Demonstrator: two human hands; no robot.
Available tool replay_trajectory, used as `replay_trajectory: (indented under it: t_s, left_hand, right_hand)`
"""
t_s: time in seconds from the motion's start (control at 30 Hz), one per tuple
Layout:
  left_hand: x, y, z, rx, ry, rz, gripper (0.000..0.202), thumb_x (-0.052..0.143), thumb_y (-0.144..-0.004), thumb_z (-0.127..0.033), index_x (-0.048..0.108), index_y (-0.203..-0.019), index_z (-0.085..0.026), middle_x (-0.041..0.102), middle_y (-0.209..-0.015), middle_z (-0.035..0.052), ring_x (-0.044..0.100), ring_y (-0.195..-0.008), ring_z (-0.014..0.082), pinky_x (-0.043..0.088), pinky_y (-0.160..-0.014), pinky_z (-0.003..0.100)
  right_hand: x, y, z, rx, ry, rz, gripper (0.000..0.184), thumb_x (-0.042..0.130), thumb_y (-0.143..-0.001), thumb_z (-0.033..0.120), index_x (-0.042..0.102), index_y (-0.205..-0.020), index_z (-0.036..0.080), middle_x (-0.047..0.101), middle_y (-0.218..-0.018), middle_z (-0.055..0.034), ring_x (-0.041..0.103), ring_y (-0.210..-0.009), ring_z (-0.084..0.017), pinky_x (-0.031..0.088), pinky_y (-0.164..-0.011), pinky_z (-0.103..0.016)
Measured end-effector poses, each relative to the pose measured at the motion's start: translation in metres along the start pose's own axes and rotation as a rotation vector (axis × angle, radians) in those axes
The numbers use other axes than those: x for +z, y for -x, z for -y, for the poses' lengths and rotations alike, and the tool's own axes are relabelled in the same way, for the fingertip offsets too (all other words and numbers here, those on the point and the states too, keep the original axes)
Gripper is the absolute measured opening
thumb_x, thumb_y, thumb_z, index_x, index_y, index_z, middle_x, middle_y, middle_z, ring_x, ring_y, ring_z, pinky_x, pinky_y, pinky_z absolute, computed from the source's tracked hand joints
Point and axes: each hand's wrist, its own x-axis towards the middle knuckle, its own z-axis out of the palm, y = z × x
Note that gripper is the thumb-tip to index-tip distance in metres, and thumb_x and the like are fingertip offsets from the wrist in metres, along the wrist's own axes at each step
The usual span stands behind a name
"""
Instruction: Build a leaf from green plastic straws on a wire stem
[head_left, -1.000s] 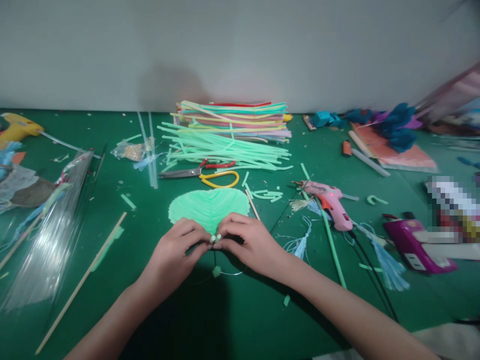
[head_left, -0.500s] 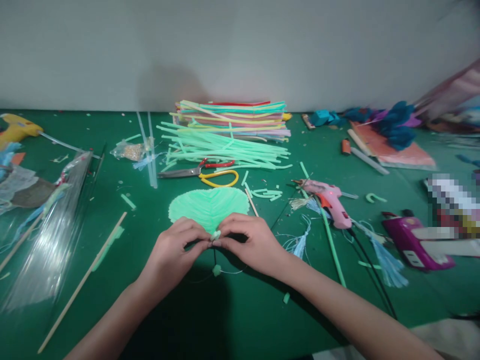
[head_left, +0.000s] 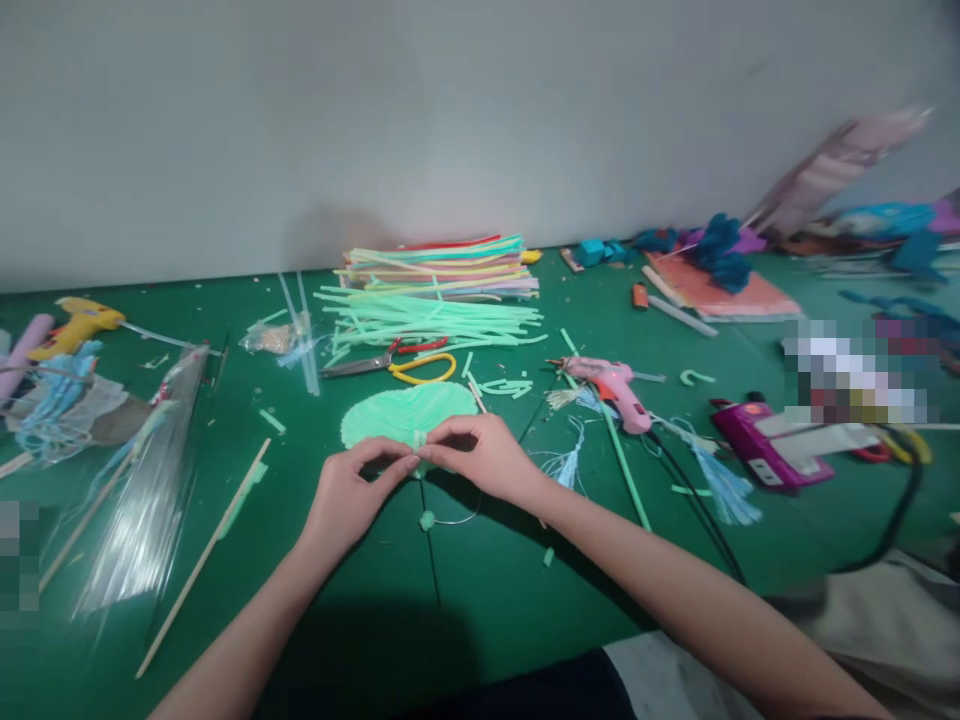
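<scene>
A light-green leaf-shaped fan (head_left: 405,405), made of fuzzy pipe cleaner, lies before me with its base toward my fingers. My left hand (head_left: 349,490) and my right hand (head_left: 484,460) meet at that base, thumbs and fingertips pinched together. Between them a short piece of green pipe cleaner (head_left: 420,438) sticks up against the fan. Fingers hide how the piece and the base join. Just below, a small green fuzzy ball (head_left: 427,520) lies on the table with a thin pale thread curving off to the right.
Scissors (head_left: 394,366) lie beyond the fan, before a pile of green pipe cleaners (head_left: 435,315). To the right are a pink glue gun (head_left: 611,385), a blue tassel (head_left: 724,480) and a purple device (head_left: 772,450). A wooden stick (head_left: 202,560) and clear plastic sleeves (head_left: 146,500) lie left.
My view has tilted and shifted, so the table's things sit elsewhere in the picture. Both hands still pinch at the fan's base; the short green piece now shows more upright.
</scene>
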Motion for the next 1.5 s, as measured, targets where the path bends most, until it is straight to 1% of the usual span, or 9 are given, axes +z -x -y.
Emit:
replay_trajectory:
  t_s: [0.17, 0.4, 0.5, 0.73, 0.93, 1.03, 1.17, 1.3, 1.5]
  left_hand:
    - [-0.001, -0.001, 0.001, 0.002, 0.013, 0.006, 0.014, 0.069, -0.081, -0.038, 0.074, -0.080, -0.025, 0.076, -0.079, -0.0023, 0.068, -0.073, 0.0167, 0.052, -0.072, 0.026]
    - [-0.001, -0.004, 0.002, 0.008, 0.028, 0.036, 0.015, 0.069, -0.081, -0.039, 0.075, -0.081, -0.025, 0.075, -0.079, -0.0018, 0.068, -0.072, 0.0169, 0.052, -0.071, 0.027]
    - [-0.001, -0.003, 0.004, 0.015, 0.035, 0.042, 0.015, 0.068, -0.082, -0.039, 0.075, -0.083, -0.025, 0.075, -0.081, -0.0012, 0.068, -0.074, 0.0173, 0.052, -0.072, 0.027]
    - [0.000, -0.002, 0.004, 0.044, 0.029, 0.058, 0.013, 0.068, -0.083, -0.037, 0.075, -0.084, -0.025, 0.075, -0.083, -0.0007, 0.068, -0.076, 0.0173, 0.052, -0.073, 0.028]
    - [-0.001, -0.001, 0.005, 0.076, 0.013, 0.070, 0.012, 0.067, -0.084, -0.034, 0.074, -0.086, -0.025, 0.074, -0.083, -0.0005, 0.068, -0.077, 0.0173, 0.051, -0.074, 0.028]
    - [-0.005, -0.002, 0.004, 0.105, -0.005, 0.087, 0.011, 0.066, -0.085, -0.032, 0.074, -0.087, -0.025, 0.073, -0.085, 0.0002, 0.067, -0.080, 0.0173, 0.050, -0.076, 0.028]
    - [-0.011, -0.004, 0.003, 0.174, -0.033, 0.126, 0.008, 0.068, -0.084, -0.030, 0.074, -0.082, -0.024, 0.069, -0.090, 0.0015, 0.064, -0.086, 0.0171, 0.047, -0.080, 0.028]
    - [-0.012, -0.004, 0.004, 0.202, -0.054, 0.131, 0.009, 0.066, -0.085, -0.027, 0.072, -0.081, -0.023, 0.066, -0.087, 0.0015, 0.063, -0.082, 0.0157, 0.046, -0.075, 0.026]
    - [-0.008, -0.006, 0.007, 0.228, -0.073, 0.143, 0.010, 0.066, -0.085, -0.024, 0.071, -0.076, -0.023, 0.065, -0.083, 0.0004, 0.062, -0.078, 0.0150, 0.046, -0.073, 0.026]
  right_hand:
    - [0.001, 0.000, 0.002, 0.033, -0.038, 0.014, 0.023, 0.076, -0.074, 0.040, 0.074, -0.074, 0.017, 0.072, -0.071, -0.0021, 0.063, -0.067, -0.014, 0.047, -0.062, -0.025]
    - [0.001, -0.001, 0.001, 0.043, -0.052, 0.005, 0.024, 0.077, -0.073, 0.042, 0.075, -0.075, 0.018, 0.073, -0.072, -0.0022, 0.063, -0.068, -0.015, 0.049, -0.064, -0.026]
    - [0.001, -0.001, 0.001, 0.054, -0.055, 0.008, 0.024, 0.078, -0.072, 0.041, 0.075, -0.074, 0.018, 0.073, -0.072, -0.0024, 0.064, -0.068, -0.015, 0.050, -0.065, -0.026]
    - [0.002, -0.002, 0.001, 0.058, -0.116, 0.004, 0.024, 0.080, -0.069, 0.042, 0.076, -0.073, 0.019, 0.074, -0.072, -0.0022, 0.065, -0.068, -0.015, 0.052, -0.065, -0.027]
    - [0.003, -0.001, 0.002, 0.022, -0.110, 0.000, 0.023, 0.079, -0.071, 0.041, 0.075, -0.074, 0.018, 0.073, -0.075, -0.0027, 0.065, -0.071, -0.015, 0.052, -0.067, -0.027]
    - [0.006, 0.000, 0.000, 0.002, -0.089, -0.020, 0.018, 0.076, -0.074, 0.035, 0.075, -0.077, 0.018, 0.072, -0.078, -0.0029, 0.066, -0.073, -0.015, 0.051, -0.067, -0.026]
    - [0.011, 0.002, -0.003, -0.040, -0.011, -0.054, 0.011, 0.074, -0.078, 0.029, 0.074, -0.080, 0.018, 0.072, -0.082, -0.0029, 0.066, -0.078, -0.016, 0.051, -0.071, -0.026]
    - [0.012, 0.003, -0.003, -0.069, 0.039, -0.061, 0.011, 0.073, -0.079, 0.029, 0.074, -0.082, 0.019, 0.073, -0.083, -0.0026, 0.067, -0.079, -0.016, 0.051, -0.073, -0.027]
    - [0.013, 0.005, 0.000, -0.118, 0.075, -0.062, 0.007, 0.073, -0.080, 0.026, 0.074, -0.082, 0.020, 0.073, -0.084, -0.0024, 0.067, -0.079, -0.016, 0.050, -0.073, -0.027]
